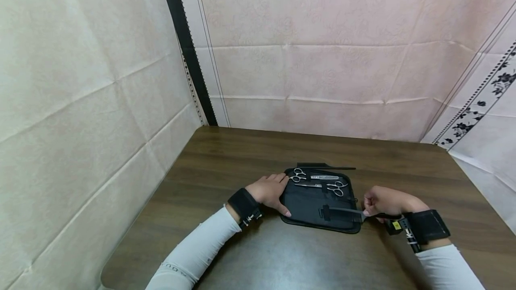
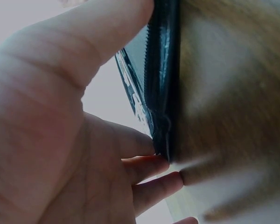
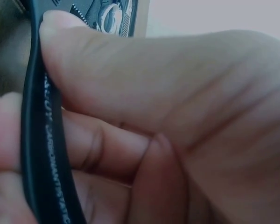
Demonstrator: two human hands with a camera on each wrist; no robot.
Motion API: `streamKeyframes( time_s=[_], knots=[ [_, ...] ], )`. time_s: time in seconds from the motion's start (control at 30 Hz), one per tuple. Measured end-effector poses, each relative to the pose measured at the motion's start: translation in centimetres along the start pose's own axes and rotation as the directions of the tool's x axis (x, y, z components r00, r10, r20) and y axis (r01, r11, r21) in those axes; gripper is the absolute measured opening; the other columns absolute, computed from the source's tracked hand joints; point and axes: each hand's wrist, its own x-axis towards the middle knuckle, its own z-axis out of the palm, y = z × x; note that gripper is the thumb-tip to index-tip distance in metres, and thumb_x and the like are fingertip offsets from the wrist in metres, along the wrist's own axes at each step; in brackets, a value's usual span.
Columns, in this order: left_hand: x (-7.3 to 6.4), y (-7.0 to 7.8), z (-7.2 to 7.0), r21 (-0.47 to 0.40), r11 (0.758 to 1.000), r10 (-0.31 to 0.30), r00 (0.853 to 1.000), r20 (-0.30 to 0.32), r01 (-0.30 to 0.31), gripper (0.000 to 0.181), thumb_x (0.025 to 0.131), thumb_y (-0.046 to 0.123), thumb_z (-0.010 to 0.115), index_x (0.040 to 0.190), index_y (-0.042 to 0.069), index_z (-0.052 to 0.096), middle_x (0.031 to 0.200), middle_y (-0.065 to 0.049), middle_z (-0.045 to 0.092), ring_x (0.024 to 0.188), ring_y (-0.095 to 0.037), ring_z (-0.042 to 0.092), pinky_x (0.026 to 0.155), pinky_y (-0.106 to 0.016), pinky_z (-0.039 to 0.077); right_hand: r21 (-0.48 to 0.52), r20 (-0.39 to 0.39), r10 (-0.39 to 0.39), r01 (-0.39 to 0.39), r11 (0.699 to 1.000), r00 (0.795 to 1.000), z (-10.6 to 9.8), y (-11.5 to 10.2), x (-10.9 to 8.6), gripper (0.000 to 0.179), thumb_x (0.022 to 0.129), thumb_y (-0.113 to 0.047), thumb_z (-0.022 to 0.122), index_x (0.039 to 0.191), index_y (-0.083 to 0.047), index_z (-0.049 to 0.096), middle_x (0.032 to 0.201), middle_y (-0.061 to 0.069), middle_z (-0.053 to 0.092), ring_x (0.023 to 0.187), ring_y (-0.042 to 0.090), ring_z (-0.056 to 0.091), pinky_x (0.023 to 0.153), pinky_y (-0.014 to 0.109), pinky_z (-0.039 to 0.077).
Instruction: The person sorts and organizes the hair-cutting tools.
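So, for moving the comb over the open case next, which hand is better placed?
Probably the right hand: it grips this comb by the handle. The left hand rests at the opposite edge of the case.

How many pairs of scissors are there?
2, both in the black case: the farther pair has its handles at the left, the nearer pair at the right.

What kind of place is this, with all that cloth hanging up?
Probably a small screened-off indoor workspace: pale cloth hangs behind the wooden table, and scissors lie in an open black case on the tabletop.
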Motion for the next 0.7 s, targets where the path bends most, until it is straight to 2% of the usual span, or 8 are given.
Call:
streamKeyframes(
  time_s=[0.2,0.43,0.7],
  knots=[
    [-0.11,0.12,-0.05,-0.01,1.0,-0.001,1.0,0.002,0.001,0.119,0.08,0.072,0.076,0.166,0.01,0.023,0.173,-0.007,0.022,0.159,-0.024,0.024,0.127,-0.046,0.029,-0.013,-0.004,-0.005,0.005,1.0,1.0,0.09,0.0,0.14,0.021,0.096,-0.017,0.073,0.082,-0.007,0.061,0.073,-0.003,0.055,0.063,0.015,0.061,0.059,0.027,0.05],
    [-0.06,0.03,0.15,-0.005,1.0,-0.001,1.0,-0.002,0.001,0.119,0.08,0.073,0.076,0.166,0.01,0.023,0.173,-0.007,0.022,0.159,-0.024,0.024,0.127,-0.046,0.029,-0.025,0.002,0.038,-0.038,0.999,0.999,0.28,-0.12,0.34,0.02,0.097,-0.018,0.072,0.083,-0.008,0.061,0.072,0.0,0.059,0.063,0.016,0.06,0.059,0.027,0.045],
    [-0.03,0.1,0.01,0.001,1.0,-0.005,1.0,-0.009,0.005,0.119,0.079,0.073,0.076,0.166,0.01,0.024,0.173,-0.007,0.024,0.158,-0.024,0.027,0.126,-0.047,0.031,-0.017,0.0,0.026,-0.026,1.0,1.0,0.16,-0.11,0.47,0.021,0.097,-0.018,0.072,0.082,-0.008,0.061,0.07,-0.002,0.057,0.061,0.014,0.06,0.057,0.027,0.047]
  ],
)
